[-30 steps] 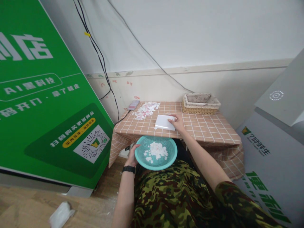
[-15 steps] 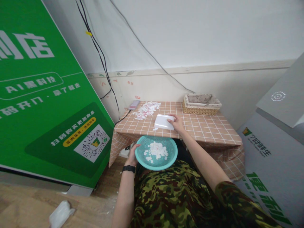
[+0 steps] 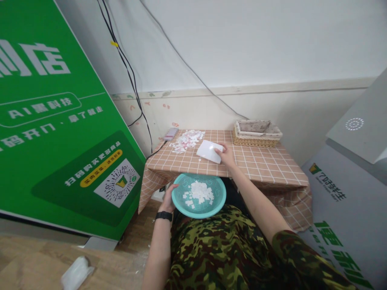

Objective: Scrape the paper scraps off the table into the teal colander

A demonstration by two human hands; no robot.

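My left hand (image 3: 168, 199) grips the left rim of a teal plastic basket (image 3: 182, 204), held just below the front edge of a small table with a checked orange cloth (image 3: 256, 165). Small white paper scraps (image 3: 199, 191) lie in the basket. My right hand (image 3: 226, 155) is closed on a white flat card (image 3: 208, 151), tilted on the tabletop. A heap of white and pink paper scraps (image 3: 186, 139) lies at the table's back left, just beyond the card.
A woven basket (image 3: 256, 133) stands at the table's back right. A small grey device (image 3: 171, 133) with a black cable sits at the back left corner. A big green sign (image 3: 54, 133) leans on the left; a grey cabinet (image 3: 347, 189) stands on the right. Crumpled white paper (image 3: 75, 273) lies on the floor.
My right hand has pushed the white card away from the front edge toward the scrap heap and tilted it. The teal basket and my left hand have stayed put.
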